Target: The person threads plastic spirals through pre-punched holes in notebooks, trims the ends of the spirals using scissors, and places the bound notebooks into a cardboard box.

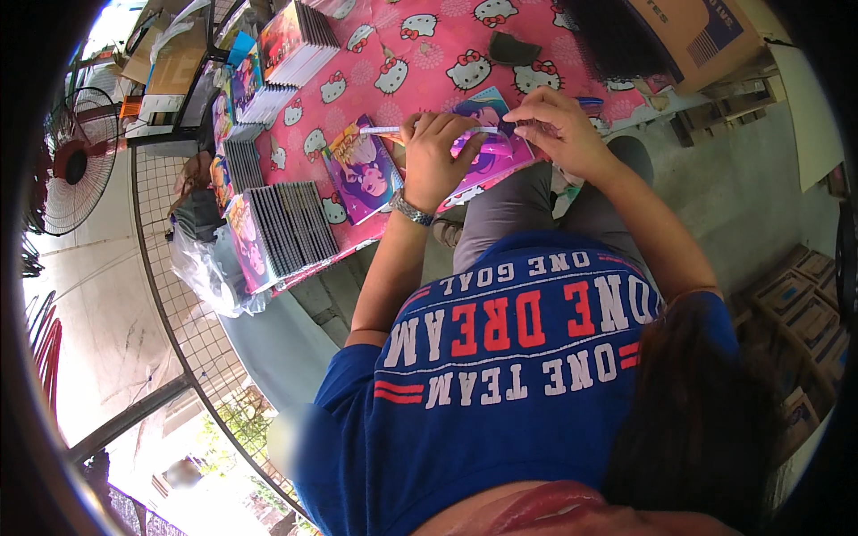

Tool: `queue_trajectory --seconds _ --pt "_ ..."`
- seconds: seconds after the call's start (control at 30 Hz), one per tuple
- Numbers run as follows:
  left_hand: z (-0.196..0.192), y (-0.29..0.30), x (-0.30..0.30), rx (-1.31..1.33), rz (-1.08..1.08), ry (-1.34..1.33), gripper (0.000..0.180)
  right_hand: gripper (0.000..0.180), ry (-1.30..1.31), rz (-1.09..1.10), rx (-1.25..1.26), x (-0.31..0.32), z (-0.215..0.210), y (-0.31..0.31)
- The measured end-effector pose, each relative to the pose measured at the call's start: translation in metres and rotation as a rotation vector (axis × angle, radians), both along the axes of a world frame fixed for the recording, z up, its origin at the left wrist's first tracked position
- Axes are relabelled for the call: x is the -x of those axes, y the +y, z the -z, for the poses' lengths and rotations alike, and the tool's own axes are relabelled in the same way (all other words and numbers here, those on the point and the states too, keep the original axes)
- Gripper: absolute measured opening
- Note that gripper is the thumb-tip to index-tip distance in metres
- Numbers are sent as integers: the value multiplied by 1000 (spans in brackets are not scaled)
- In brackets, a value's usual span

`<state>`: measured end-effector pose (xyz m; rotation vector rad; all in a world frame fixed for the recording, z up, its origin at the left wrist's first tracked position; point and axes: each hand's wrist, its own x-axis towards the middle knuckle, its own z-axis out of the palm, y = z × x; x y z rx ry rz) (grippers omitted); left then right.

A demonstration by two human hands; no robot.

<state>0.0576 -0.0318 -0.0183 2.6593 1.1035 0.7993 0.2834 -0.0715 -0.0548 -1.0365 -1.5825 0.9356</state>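
Observation:
My left hand (433, 154), with a metal watch at its wrist, is closed around a thin notebook (380, 130). That notebook is seen nearly edge-on, as a pale strip with a bit of purple below it. To its right, my right hand (559, 132) is raised with thumb and fingers curled towards each other; whatever they pinch is too small to make out. Beneath my hands lies a purple and pink illustrated cover (514, 154), partly hidden. Another illustrated notebook (365, 183) lies flat left of my left wrist.
Stacks of spiral-bound notebooks (299, 223) line the table's left side, with more (304, 45) farther back. A dark pad (514, 49) lies on the pink patterned tablecloth (375, 98). Black coils (617, 40) and a cardboard box (693, 36) stand far right. A fan (76, 165) is at left.

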Motion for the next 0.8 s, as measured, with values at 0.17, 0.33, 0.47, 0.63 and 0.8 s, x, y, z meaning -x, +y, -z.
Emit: queue_trajectory --seconds 0.17,0.33,0.47,0.63,0.8 --pt "1 -2 1 -22 9 2 18 25 -40 6 -62 -2 -10 -4" --pt "2 -1 1 -20 -2 4 18 27 -33 -41 -13 -1 -6 -4" --pt "3 -1 2 -29 -1 -4 17 28 -46 12 -64 -2 -4 0" --pt "4 1 2 -30 13 0 17 29 -127 -26 -112 -7 -2 -1" --pt "3 0 -2 -40 9 5 19 27 -171 -124 -98 -12 -4 6"
